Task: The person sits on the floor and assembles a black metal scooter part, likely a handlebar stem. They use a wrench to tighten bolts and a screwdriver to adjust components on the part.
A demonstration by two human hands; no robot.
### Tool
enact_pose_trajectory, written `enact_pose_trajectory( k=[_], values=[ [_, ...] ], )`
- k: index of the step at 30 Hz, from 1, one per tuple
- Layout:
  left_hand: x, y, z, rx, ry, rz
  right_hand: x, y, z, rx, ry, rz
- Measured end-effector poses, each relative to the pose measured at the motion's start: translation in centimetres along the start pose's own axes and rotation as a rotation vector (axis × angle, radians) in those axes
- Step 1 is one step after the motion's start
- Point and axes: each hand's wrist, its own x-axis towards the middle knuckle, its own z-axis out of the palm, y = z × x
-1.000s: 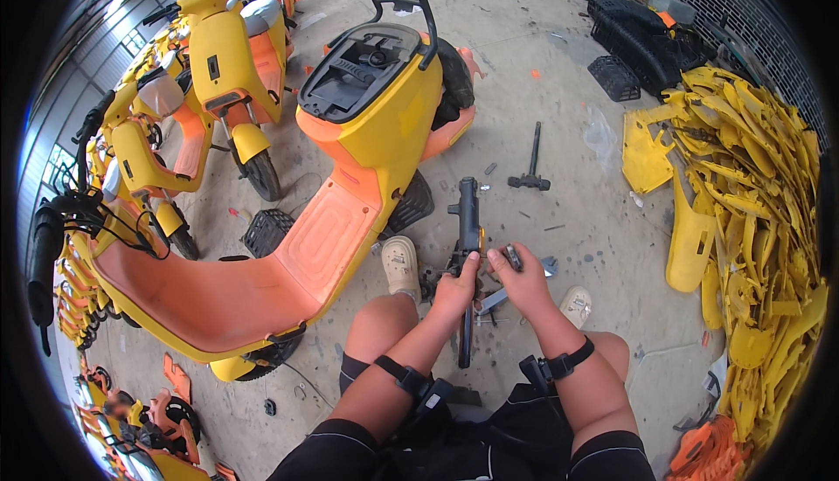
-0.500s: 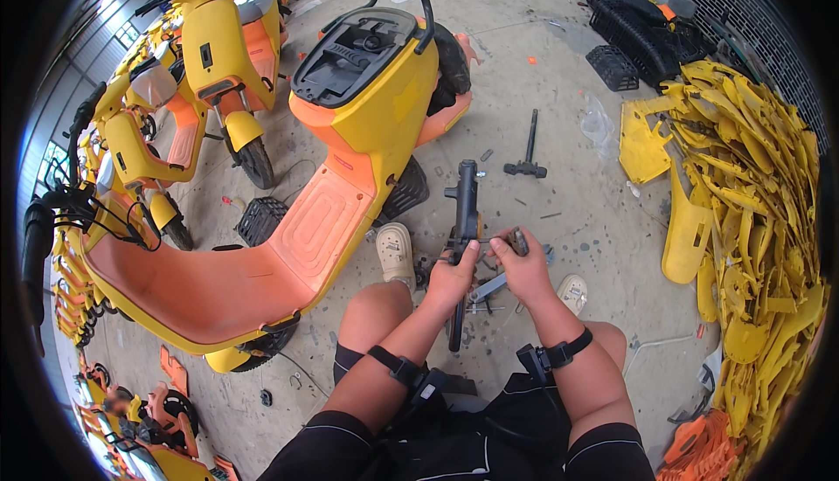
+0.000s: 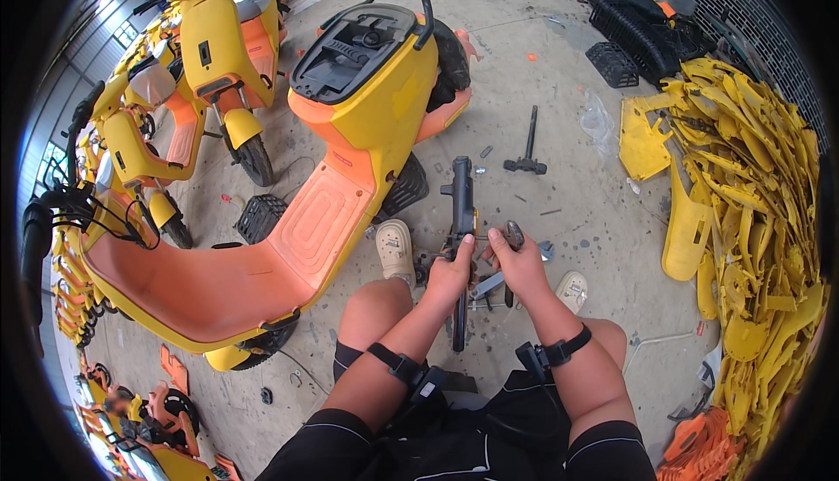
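My left hand is closed around a long black tubular part, which points away from me between my knees. Side brackets stick out from the tube. In my right hand, just to the right, is a dark-handled tool. Its handle crosses my fist, showing above and below it, and a thin shaft seems to run left toward the tube; the tip is hidden by my fingers. Below my hands a grey wrench lies on the floor, partly covered.
A yellow and orange scooter body stands close on my left, with more scooters behind. Ahead lies a black T-shaped stem. Yellow panels are heaped on the right, with black baskets beyond.
The tool handle in my right hand has turned and now stands more upright in my fist. The black tube has shifted slightly left. My left hand keeps its grip.
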Motion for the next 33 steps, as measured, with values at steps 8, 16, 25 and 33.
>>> enact_pose_trajectory(
  k=[8, 16, 25, 33],
  values=[
    [0.9, -1.4, -0.1, 0.025, -0.021, 0.046, 0.4, 1.0, -0.4, 0.008, -0.034, -0.073],
    [-0.7, 0.6, 0.1, 0.037, -0.005, -0.048, -0.6, 0.5, -0.6, -0.222, -0.062, -0.305],
    [0.7, 1.0, -0.9, -0.203, 0.077, -0.145, 4.5, 4.8, -4.7, 0.275, 0.059, 0.281],
    [1.3, 2.5, 0.8, -0.288, -0.051, -0.113, 4.4, 41.9, -15.8, 0.342, 0.194, 0.955]
  ],
)
